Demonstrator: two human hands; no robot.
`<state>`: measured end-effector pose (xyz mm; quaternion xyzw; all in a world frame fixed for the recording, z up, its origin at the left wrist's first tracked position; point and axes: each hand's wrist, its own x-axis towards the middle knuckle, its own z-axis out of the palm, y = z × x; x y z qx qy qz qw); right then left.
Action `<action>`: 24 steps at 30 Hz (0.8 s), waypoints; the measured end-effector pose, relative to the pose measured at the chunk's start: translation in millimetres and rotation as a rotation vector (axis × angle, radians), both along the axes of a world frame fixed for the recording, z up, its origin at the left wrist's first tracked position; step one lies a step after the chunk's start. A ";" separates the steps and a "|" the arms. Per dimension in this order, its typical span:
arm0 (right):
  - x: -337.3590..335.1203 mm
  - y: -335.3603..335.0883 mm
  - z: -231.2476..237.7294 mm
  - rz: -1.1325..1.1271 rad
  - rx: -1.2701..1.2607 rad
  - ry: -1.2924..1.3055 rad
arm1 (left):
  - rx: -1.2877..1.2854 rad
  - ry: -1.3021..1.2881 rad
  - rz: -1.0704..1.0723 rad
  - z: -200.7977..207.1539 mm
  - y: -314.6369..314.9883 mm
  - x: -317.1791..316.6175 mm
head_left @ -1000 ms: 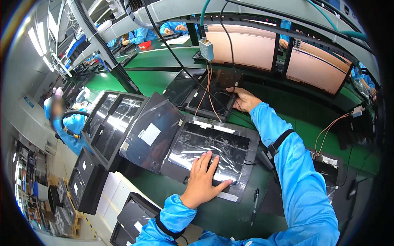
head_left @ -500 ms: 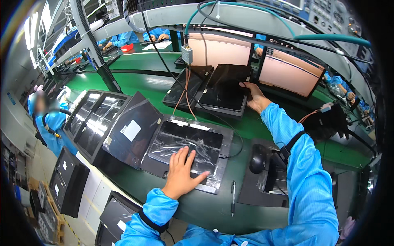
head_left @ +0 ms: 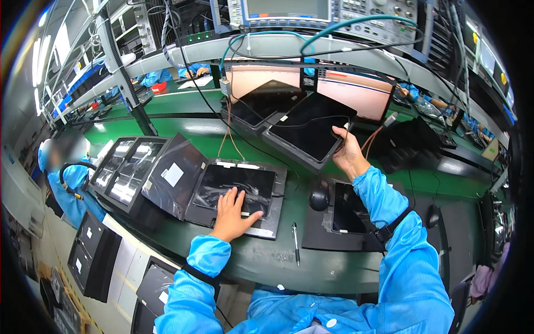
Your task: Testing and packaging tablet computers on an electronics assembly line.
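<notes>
Display panel (head_left: 247,179), film-covered, lies on a grey board (head_left: 280,182) on the green workbench (head_left: 264,259); our left hand (head_left: 230,218) rests on it, fingers spread. With our right hand (head_left: 350,154) we hold the right edge of a black tray (head_left: 293,153) bearing a dark screen (head_left: 318,123).

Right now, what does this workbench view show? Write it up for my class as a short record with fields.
Left grip: open, fingers spread on a film-covered panel
Right grip: closed on the right-hand edge of a black tray
On the tray: dark panel
Front: pen on the green bench
Right of pen: black mouse
Behind: lit monitor
</notes>
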<state>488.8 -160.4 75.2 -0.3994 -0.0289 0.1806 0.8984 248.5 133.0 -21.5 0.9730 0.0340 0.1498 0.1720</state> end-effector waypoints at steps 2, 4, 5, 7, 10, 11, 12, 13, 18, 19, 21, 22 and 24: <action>-20.2 -8.2 -0.5 -0.056 0.023 -0.022 | 0.121 0.094 0.111 23.2 -16.7 -0.4; -33.6 -12.9 -0.5 -0.026 0.035 -0.069 | 0.043 -0.193 -0.040 56.5 -44.0 9.0; -39.1 -14.4 -1.2 -0.064 -0.004 -0.048 | -0.044 -0.386 -0.186 73.7 -60.4 15.0; -46.6 -14.0 -2.7 -0.030 0.021 -0.096 | -0.105 -0.592 -0.328 104.1 -99.9 35.0; -54.2 -8.2 -7.5 0.005 0.021 -0.096 | 0.050 -0.593 -0.462 131.1 -151.4 66.8; -60.6 -8.3 -12.8 0.023 0.043 -0.139 | 0.089 -0.586 -0.524 135.6 -163.5 78.3; -62.0 -3.4 -16.0 0.066 0.034 -0.183 | 0.121 -0.482 -0.521 137.8 -173.5 89.1; -64.3 -1.0 -19.8 0.071 0.018 -0.217 | 0.145 -0.465 -0.538 139.8 -178.8 101.2; -71.5 4.4 -36.3 0.005 0.043 -0.055 | -0.020 -0.246 -0.546 148.4 -164.3 140.6; -71.1 3.6 -38.2 -0.040 0.042 0.012 | -0.009 -0.239 -0.603 149.0 -156.7 138.4; -66.9 0.2 -40.5 0.085 0.168 -0.126 | 0.055 -0.386 -0.733 148.3 -143.5 125.3; -62.4 -2.8 -40.4 0.102 0.121 -0.084 | 0.066 -0.424 -0.762 146.6 -136.5 114.1; -50.8 -5.3 -39.5 0.107 0.149 0.069 | 0.124 -0.369 -0.756 142.2 -120.4 88.8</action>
